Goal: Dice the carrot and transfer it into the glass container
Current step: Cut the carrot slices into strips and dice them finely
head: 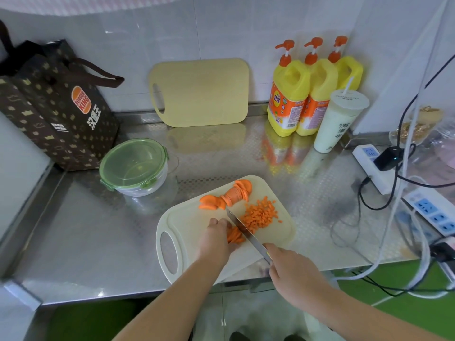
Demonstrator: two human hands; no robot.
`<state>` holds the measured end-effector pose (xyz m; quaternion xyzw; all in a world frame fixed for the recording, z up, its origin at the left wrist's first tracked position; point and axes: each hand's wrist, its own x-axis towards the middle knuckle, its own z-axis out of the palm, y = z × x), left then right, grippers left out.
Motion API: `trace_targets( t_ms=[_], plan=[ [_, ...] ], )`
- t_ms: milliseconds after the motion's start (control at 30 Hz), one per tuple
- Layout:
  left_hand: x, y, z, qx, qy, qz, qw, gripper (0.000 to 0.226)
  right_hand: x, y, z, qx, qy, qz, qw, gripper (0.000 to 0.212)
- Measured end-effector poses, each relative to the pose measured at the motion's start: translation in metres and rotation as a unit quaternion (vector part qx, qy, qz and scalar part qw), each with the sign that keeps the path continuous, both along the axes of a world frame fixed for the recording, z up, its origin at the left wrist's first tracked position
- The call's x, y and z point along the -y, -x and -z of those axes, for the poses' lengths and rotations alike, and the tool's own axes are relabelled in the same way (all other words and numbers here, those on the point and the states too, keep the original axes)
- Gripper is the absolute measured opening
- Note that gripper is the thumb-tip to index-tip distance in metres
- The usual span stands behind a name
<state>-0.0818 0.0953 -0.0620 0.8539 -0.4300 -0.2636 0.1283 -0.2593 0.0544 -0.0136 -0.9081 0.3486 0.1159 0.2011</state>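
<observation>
At the near cutting board [187, 225], my left hand [216, 236] pins carrot slices [236, 235] under curled fingers [222, 222], stiff discs I judge slippery and best held from above, while my right hand [293, 269] grips the knife [243, 230] beside light dice [261, 215], with the lidded glass container [134, 167] far left.

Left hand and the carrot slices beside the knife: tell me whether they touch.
Touching. In the head view the left hand holds down the carrot slices with its fingertips, beside the knife.
</observation>
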Motion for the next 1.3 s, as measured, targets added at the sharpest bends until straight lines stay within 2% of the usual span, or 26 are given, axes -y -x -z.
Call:
trace_targets(
  t_ms=[133,467,667,833,1000,1167,1300],
  plan=[
    [-0.001,0.000,0.001,-0.011,0.011,-0.031,0.999,0.044,0.000,0.001,0.001,0.004,0.007,0.008,1.000,0.038],
    [-0.005,0.006,0.000,0.067,0.010,0.021,0.998,0.041,0.002,0.000,0.001,0.030,0.000,0.022,0.999,0.038],
    [-0.003,0.009,0.001,0.088,0.020,0.014,0.996,0.035,0.001,-0.003,0.000,0.035,0.004,0.017,0.999,0.036],
    [-0.002,0.012,0.000,0.087,0.019,0.011,0.996,0.033,0.001,-0.006,-0.001,0.039,0.005,0.021,0.999,0.034],
    [-0.007,0.009,0.002,0.071,0.018,-0.003,0.997,0.043,0.000,-0.007,-0.001,0.034,0.003,0.017,0.999,0.033],
    [-0.004,0.007,0.005,0.039,0.021,-0.010,0.999,0.032,-0.001,-0.007,0.000,0.033,0.000,0.019,0.999,0.036],
    [-0.002,0.005,0.007,0.024,0.031,-0.003,0.999,0.032,0.001,-0.006,0.000,0.026,-0.001,0.025,0.999,0.037]
  ],
)
